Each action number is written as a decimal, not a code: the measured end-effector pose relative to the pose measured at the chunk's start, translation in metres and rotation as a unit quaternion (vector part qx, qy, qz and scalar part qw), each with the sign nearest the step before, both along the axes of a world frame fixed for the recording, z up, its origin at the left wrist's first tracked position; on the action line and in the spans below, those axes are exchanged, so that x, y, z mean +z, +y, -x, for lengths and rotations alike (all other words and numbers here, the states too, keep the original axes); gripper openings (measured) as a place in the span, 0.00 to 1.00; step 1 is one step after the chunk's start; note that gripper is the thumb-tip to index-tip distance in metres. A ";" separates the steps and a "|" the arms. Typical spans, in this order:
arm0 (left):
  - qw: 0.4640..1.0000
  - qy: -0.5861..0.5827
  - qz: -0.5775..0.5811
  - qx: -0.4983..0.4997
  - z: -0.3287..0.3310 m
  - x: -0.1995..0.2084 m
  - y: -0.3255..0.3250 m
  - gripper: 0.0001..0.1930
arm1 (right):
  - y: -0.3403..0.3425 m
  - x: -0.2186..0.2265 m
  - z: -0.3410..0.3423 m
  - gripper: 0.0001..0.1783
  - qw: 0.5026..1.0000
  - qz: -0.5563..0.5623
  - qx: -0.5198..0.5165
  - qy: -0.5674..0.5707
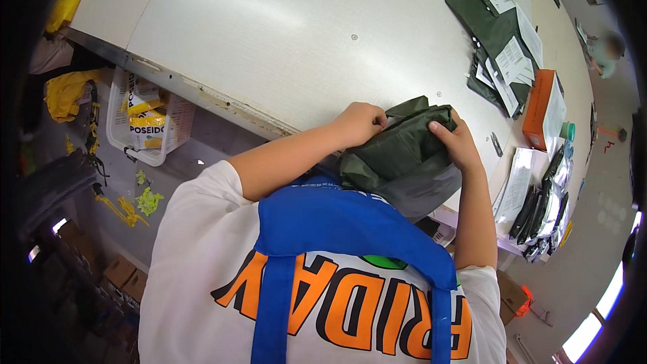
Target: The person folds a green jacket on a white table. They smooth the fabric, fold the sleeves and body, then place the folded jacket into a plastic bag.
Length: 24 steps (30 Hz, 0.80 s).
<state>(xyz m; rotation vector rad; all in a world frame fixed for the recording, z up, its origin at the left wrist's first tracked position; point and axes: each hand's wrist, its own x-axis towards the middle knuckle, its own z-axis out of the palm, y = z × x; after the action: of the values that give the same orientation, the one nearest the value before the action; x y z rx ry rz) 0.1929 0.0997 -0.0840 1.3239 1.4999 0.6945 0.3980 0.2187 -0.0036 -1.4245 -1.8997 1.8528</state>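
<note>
At the front edge of the white table, both hands are on a crumpled dark green bundle (397, 148). It is a soft, shiny sheet material, fabric or plastic, with a greyish, see-through-looking part along its lower right side. My left hand (364, 125) is closed in a pinch at the bundle's upper left edge; its fingertips are partly hidden. On the upper right, my right hand (459, 140) grips the bundle, thumb on top and fingers behind. What lies inside the folds is hidden.
The white table (283, 47) spreads ahead. Dark green mailing bags (482, 20) with white labels lie far right, beside an orange box (541, 109), small snips (497, 144) and black packets (539, 212). Below the left edge hangs a white basket (176, 125) with yellow-and-white packages.
</note>
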 end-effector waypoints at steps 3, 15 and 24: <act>0.973 -0.184 0.092 0.108 -0.001 -0.014 -0.001 0.04 | 0.003 0.001 0.007 0.22 0.999 -0.021 0.032 -0.030; 0.908 0.264 -0.318 0.067 0.023 0.013 0.023 0.11 | -0.024 -0.007 0.047 0.16 0.792 -0.477 0.310 -0.221; 0.904 0.276 -0.319 0.070 0.017 0.028 0.034 0.04 | -0.025 -0.033 0.043 0.24 0.920 -0.342 0.169 -0.091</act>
<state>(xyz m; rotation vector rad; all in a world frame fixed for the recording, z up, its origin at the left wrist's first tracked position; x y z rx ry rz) 0.1756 0.1334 -0.0555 2.0498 1.9166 1.0139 0.3548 0.1935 -0.0366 -1.0941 -2.6465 0.9598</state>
